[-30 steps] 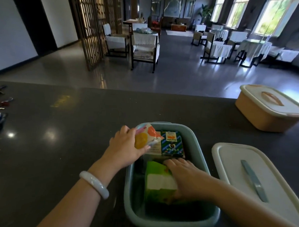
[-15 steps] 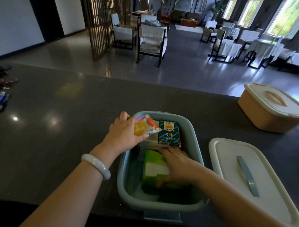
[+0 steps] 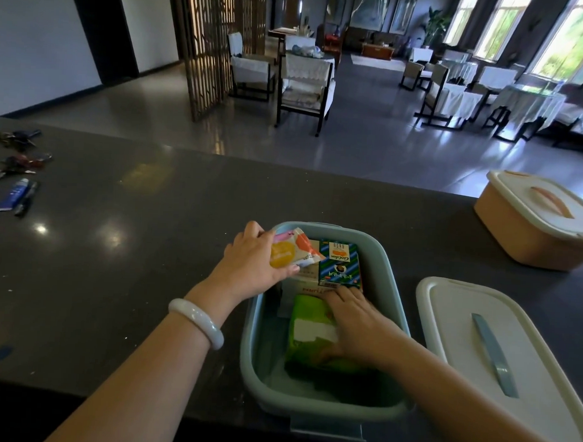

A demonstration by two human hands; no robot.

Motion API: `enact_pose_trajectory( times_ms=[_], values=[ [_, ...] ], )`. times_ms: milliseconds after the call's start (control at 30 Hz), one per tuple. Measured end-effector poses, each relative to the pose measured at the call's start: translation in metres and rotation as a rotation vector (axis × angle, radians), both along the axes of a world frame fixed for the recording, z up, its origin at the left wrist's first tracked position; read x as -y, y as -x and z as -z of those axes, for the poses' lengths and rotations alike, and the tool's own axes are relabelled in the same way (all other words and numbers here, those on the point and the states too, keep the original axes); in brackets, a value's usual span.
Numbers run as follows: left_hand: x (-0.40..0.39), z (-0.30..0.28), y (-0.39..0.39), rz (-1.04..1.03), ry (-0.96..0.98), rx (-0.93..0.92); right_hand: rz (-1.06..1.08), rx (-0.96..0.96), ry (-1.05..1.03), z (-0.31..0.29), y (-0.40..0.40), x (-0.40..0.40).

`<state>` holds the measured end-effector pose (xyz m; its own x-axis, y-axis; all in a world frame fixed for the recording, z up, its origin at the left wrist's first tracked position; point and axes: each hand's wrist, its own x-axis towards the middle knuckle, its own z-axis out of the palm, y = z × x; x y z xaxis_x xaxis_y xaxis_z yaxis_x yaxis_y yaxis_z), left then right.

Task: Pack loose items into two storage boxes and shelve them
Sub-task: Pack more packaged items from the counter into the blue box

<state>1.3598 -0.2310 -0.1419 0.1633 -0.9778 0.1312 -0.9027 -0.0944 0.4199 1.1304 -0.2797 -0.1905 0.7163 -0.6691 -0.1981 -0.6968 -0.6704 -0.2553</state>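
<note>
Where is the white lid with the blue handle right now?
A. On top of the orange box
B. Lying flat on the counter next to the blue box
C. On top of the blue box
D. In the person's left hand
B: the white lid lies flat on the dark counter right beside the open blue box, and no hand touches it.
</note>
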Motion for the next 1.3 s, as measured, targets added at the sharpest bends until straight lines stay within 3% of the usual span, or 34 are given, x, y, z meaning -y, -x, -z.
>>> enact_pose_trajectory(
  times_ms=[300,667,833,1133,1300],
  values=[
    [-0.002,0.0,-0.004,0.02,-0.003,-0.013,0.001,-0.006,0.015,-0.005,0.0,-0.005],
    [-0.008,0.0,-0.007,0.026,0.028,-0.051,-0.103,-0.079,0.229,-0.01,0.01,-0.014],
    [-0.012,0.0,-0.003,0.045,0.048,-0.008,-0.09,-0.06,0.201,-0.02,0.013,-0.018],
    [-0.018,-0.002,0.01,0.13,0.113,-0.004,0.243,0.345,0.363,-0.056,0.023,0.011],
    [-0.027,-0.005,0.04,0.3,0.056,-0.068,0.432,0.358,0.194,-0.042,0.033,0.028]
  ],
)
